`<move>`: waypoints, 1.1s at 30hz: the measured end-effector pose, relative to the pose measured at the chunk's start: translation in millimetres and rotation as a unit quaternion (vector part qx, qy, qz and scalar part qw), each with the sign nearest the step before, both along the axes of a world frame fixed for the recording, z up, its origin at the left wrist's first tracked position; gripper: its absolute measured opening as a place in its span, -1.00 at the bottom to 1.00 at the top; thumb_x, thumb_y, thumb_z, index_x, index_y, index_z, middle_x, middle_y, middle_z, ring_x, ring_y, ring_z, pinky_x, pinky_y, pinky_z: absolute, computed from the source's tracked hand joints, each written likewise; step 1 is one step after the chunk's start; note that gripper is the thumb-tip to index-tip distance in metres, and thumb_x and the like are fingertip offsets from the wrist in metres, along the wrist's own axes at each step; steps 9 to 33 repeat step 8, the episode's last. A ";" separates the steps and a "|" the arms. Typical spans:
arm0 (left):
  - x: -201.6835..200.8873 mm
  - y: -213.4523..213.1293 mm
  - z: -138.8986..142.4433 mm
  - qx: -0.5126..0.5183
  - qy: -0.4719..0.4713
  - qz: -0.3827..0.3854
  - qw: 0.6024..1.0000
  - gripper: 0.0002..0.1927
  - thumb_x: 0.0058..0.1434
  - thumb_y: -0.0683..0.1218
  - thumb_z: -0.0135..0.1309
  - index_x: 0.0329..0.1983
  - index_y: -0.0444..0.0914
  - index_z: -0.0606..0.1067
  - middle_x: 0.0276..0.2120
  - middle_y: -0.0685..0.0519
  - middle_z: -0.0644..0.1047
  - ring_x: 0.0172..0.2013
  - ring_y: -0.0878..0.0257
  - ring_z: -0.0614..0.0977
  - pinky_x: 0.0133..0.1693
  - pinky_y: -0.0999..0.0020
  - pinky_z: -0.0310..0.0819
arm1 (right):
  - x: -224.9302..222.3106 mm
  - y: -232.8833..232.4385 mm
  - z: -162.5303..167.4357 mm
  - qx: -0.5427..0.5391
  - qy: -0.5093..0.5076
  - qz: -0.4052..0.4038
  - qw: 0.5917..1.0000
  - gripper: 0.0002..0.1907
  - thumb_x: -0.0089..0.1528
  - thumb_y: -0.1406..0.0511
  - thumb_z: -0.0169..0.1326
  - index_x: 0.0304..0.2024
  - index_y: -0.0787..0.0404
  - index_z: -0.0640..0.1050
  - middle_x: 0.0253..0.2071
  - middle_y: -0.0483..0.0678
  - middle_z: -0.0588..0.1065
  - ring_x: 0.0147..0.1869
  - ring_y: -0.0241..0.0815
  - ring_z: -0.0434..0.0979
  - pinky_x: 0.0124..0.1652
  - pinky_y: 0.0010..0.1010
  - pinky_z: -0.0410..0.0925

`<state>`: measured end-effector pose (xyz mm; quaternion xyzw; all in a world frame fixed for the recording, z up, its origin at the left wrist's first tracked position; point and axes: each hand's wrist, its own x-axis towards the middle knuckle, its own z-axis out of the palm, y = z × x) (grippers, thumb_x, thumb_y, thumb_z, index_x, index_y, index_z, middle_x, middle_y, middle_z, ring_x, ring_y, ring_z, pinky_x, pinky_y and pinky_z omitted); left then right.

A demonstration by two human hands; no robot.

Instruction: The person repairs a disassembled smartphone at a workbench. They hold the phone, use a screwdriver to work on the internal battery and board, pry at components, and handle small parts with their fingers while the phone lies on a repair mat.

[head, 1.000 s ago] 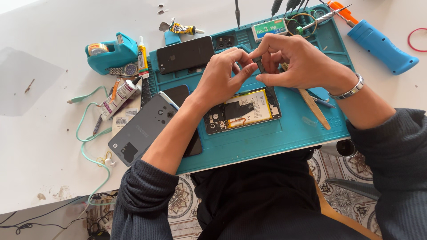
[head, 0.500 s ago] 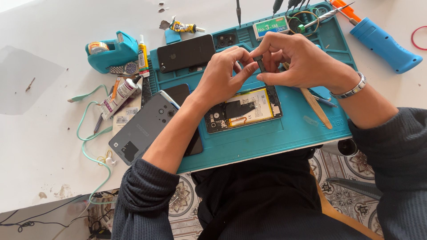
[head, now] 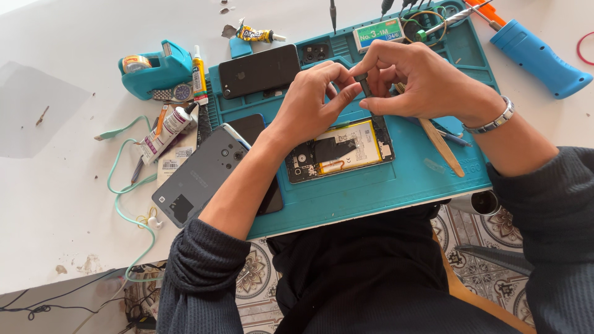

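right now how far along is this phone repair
Done: the opened phone with its yellow battery exposed lies on the teal work mat, and its grey back cover is set aside. In hand: the left hand and right hand pinch a small dark part above it. Left: the phone is still uncovered.

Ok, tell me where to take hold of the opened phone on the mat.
Take the opened phone by its two long edges, coming from above at the end nearer the left forearm. It lies flat with its insides up, so a grip on the rim probably avoids the battery.
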<state>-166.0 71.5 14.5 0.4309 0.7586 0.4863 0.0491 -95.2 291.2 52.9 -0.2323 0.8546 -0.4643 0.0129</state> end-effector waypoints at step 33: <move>-9.5 9.8 4.1 0.001 0.012 0.003 1.000 -0.73 0.36 0.01 0.20 -0.24 -0.30 0.56 -0.32 0.03 0.59 -0.43 0.30 0.61 -0.37 0.39 0.48 | 2.2 3.6 3.2 0.026 0.010 0.008 1.000 -0.63 0.18 0.36 0.30 0.00 0.28 0.51 -0.43 -0.11 0.52 -0.34 -0.35 0.56 -0.28 -0.54 0.45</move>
